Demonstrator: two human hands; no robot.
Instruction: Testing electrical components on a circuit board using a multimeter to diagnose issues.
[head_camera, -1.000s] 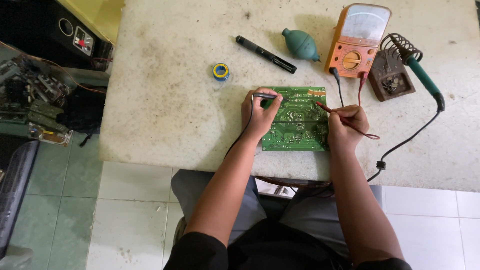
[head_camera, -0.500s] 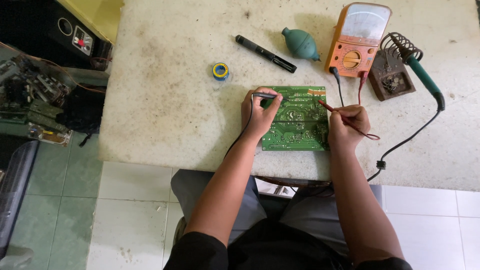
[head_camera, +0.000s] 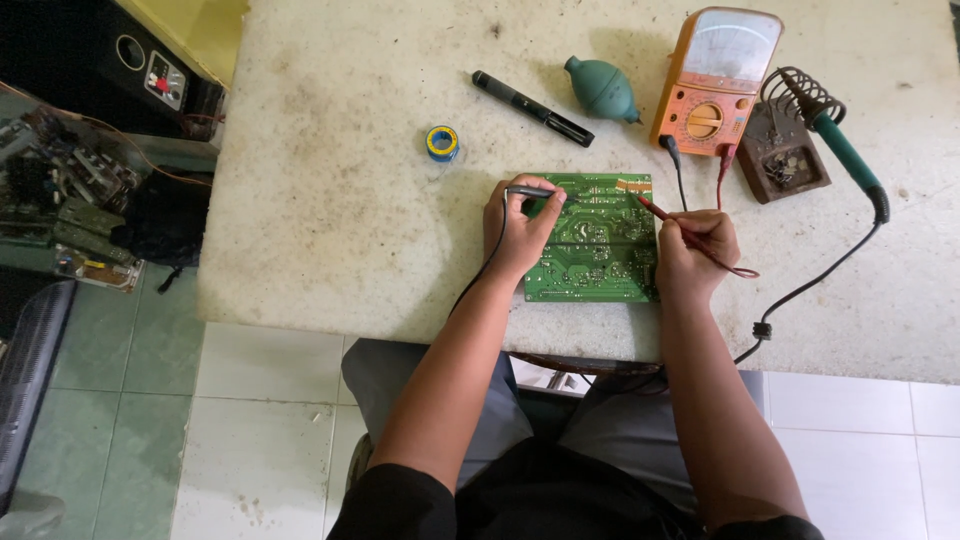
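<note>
A green circuit board (head_camera: 600, 245) lies solder side up near the front edge of a stained white table (head_camera: 330, 220). My left hand (head_camera: 517, 232) rests on the board's left edge and holds a black test probe (head_camera: 535, 191), tip on the board's upper left. My right hand (head_camera: 695, 250) sits at the board's right edge, gripping a red test probe (head_camera: 662, 212) whose tip touches the board's upper right. Both leads run to an orange analogue meter (head_camera: 712, 85) behind the board.
A soldering iron (head_camera: 845, 150) rests in a coil stand (head_camera: 785, 150) at the right, its cord trailing off the table's front. A teal blower bulb (head_camera: 600, 88), a black pen-like tool (head_camera: 530, 107) and a solder spool (head_camera: 441, 142) lie behind. Electronics clutter the floor at left.
</note>
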